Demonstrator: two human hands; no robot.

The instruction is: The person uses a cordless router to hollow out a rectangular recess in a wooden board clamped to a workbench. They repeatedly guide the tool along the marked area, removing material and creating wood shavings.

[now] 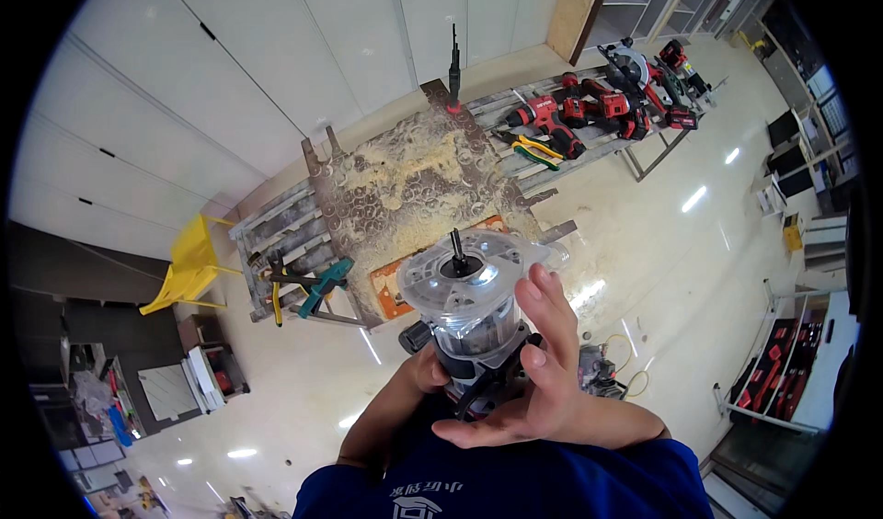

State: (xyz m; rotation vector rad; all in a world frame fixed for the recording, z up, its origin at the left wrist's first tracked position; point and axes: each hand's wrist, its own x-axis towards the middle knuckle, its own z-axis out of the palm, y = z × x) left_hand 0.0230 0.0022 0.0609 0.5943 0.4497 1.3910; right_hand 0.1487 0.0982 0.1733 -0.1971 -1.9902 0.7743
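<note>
A trim router [475, 330] is held upside down close to my chest, its clear plastic base [474, 266] on top and a thin bit [457, 248] pointing up. My left hand [425, 369] is closed round the router's body from the left; its fingertips are mostly hidden behind the tool. On the right side, my right hand [543, 376] has its fingers stretched out and apart, with the palm turned toward the router. Whether that palm touches the lower body cannot be made out. A black knob [415, 337] sticks out at the tool's left.
Ahead is a slatted bench [285, 229] with a sawdust-covered brown board [359, 183] and an orange piece [390, 306]. A green clamp [324, 285] lies left; pliers [532, 149], a red drill [550, 124] and a circular saw [630, 67] lie right. A yellow chair [191, 263] stands left.
</note>
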